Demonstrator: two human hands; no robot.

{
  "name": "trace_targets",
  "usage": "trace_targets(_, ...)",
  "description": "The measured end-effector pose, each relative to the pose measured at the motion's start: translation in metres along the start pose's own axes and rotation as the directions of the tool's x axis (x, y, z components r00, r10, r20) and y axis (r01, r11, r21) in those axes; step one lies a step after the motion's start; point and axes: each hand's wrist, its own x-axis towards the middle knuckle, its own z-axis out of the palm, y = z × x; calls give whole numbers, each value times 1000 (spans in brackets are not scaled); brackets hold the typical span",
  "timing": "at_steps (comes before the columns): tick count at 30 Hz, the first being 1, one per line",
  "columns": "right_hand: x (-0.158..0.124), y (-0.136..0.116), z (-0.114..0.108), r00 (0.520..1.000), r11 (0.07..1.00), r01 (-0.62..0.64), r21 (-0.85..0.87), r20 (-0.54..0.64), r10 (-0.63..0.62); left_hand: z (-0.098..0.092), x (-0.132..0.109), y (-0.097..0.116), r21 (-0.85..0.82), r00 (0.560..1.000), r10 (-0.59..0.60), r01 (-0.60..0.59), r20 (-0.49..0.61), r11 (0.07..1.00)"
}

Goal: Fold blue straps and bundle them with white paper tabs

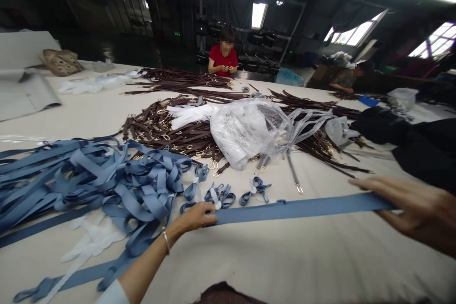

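A flat blue webbing strap [302, 209] is stretched between my two hands just over the table. My left hand [199, 216], with a bracelet at the wrist, pinches its left end. At the other end my right hand [409, 204] grips the strap between thumb and fingers, slightly blurred. A small blue loop sits on the strap's upper edge near the middle. Beyond my left hand lie small tied blue strap bundles [255, 191] with white wraps. To the left spreads a large tangled heap of blue straps [142, 175], with white strips [94, 237] below it.
Brown straps with gold-coloured hooks [178, 137] are piled across the table [285, 256]. A clear plastic bag [242, 128] rests on them. Black fabric [420, 142] lies at the right. Across the table sits a person in a red top [223, 59]; another person [345, 78] is farther right.
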Motion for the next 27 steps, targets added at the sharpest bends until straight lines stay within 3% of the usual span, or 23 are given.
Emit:
trace_targets(1,-19,10,18,980,989,127,-79,163,-113,-3,-6,-6,87,998,8,-2,-70,996)
trace_targets(2,-41,21,39,948,975,187,-117,281,-148,-3,-11,-12,174,991,26,-3,-128,985)
trace_targets(4,-92,38,84,897,971,191,-144,427,-113,6,-19,-23,379,978,85,-6,-191,925)
trace_targets(6,-141,49,129,879,982,91,-167,476,-1,24,-22,-34,569,970,150,-14,-193,822)
trace_targets(8,-180,51,166,844,985,10,-170,530,83,46,-22,-46,652,968,187,-34,-167,758)
trace_targets(11,-208,37,199,827,977,-79,-199,534,176,71,-21,-60,680,944,263,-61,-198,731)
trace_targets(14,-200,5,212,879,978,-84,-191,448,163,79,-23,-69,686,911,326,-70,-251,724)
trace_targets(17,-167,-39,226,893,996,7,-91,450,35,79,-28,-77,700,885,380,-90,-271,709)
trace_targets(20,-127,-78,252,844,999,54,9,534,-50,80,-32,-85,734,841,451,-99,-300,672)
trace_targets(23,-100,-101,281,745,994,56,93,659,-104,82,-36,-94,787,808,513,-104,-290,608)
trace_targets(25,-98,-108,294,710,988,81,129,689,-148,83,-40,-99,814,790,537,-86,-296,575)
trace_targets(27,-111,-110,299,722,984,127,126,668,-179,83,-44,-104,828,776,541,-44,-324,559)
